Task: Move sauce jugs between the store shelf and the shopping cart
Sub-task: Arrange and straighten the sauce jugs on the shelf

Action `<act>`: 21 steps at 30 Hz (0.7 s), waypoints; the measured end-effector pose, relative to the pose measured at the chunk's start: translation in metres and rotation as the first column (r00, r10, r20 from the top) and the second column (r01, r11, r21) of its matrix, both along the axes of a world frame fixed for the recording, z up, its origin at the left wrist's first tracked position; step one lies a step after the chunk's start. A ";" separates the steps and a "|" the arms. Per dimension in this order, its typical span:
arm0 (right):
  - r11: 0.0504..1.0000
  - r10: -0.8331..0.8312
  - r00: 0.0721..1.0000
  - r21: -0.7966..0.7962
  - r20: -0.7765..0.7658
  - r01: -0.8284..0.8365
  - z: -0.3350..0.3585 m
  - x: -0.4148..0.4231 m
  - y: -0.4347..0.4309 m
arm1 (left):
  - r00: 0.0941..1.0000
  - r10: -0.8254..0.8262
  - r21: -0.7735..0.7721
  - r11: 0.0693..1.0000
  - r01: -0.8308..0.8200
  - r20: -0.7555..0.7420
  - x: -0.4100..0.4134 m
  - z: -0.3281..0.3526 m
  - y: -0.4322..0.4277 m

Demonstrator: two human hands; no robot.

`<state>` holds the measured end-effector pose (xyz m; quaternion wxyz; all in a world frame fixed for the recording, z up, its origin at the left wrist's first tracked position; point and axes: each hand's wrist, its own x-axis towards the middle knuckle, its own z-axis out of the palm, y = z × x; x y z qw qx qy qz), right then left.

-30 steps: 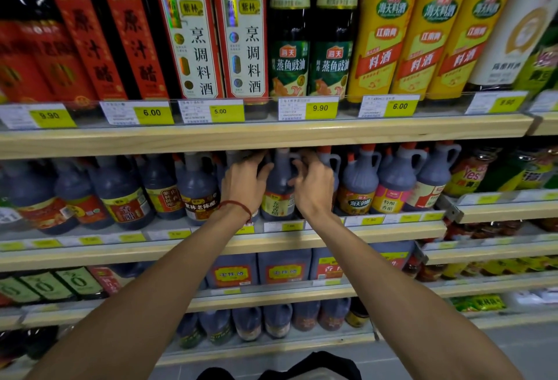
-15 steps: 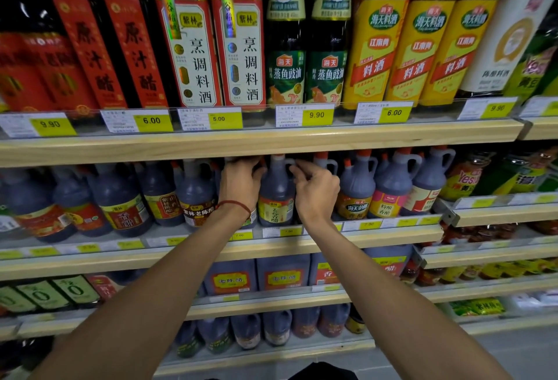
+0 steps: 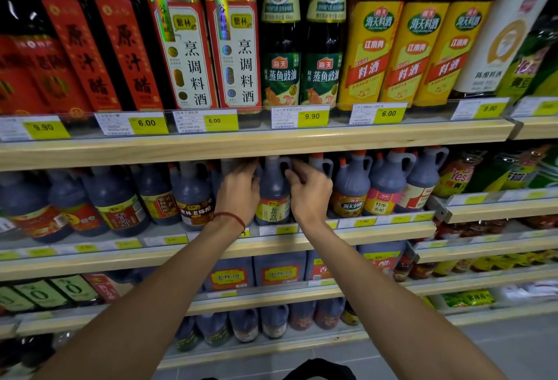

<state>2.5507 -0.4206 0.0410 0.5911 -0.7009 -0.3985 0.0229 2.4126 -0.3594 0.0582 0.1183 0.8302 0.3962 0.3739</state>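
A store aisle filled the view, with wooden-edged shelves [image 3: 271, 144] stacked one above another and yellow price tags [image 3: 312, 116] along their fronts. At 12 o'clock, the top shelf held tall bottles [image 3: 193, 53] of dark liquid with red, white, green and yellow labels. Across the middle shelf [image 3: 377, 230] stood a row of grey plastic sauce jugs, each with a loop handle at the neck and filled with dark liquid almost to the top. Both bare arms reached up from 6 o'clock to one jug [image 3: 273, 195] near the centre of that row, which stood upright on the shelf and wore a yellow label. The left hand [image 3: 238, 195], with a red cord [image 3: 231, 216] on its wrist, lay at the jug's 9 o'clock, covering a neighbouring jug; its fingers ran up under the shelf above and were blurred, so their grasp could not be told. The right hand [image 3: 309, 195] sat at the jug's 3 o'clock with fingers curled towards its handle; whether they gripped it could not be told. More jugs [image 3: 117, 198] stretched towards 9 o'clock, and red-capped jugs [image 3: 351, 186] towards 3 o'clock. At 6 o'clock, lower shelves carried square jugs [image 3: 279, 274] of dark liquid.
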 end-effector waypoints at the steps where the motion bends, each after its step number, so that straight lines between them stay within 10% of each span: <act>1: 1.000 0.008 1.000 0.010 -0.020 -0.008 -0.003 -0.005 -0.005 | 1.000 -0.022 -0.010 1.000 0.022 -0.005 -0.002 -0.002 -0.001; 21: 0.934 0.290 0.953 -0.193 -0.089 -0.302 -0.005 -0.155 0.000 | 0.954 0.228 -0.358 0.922 -0.147 0.196 -0.154 -0.032 0.030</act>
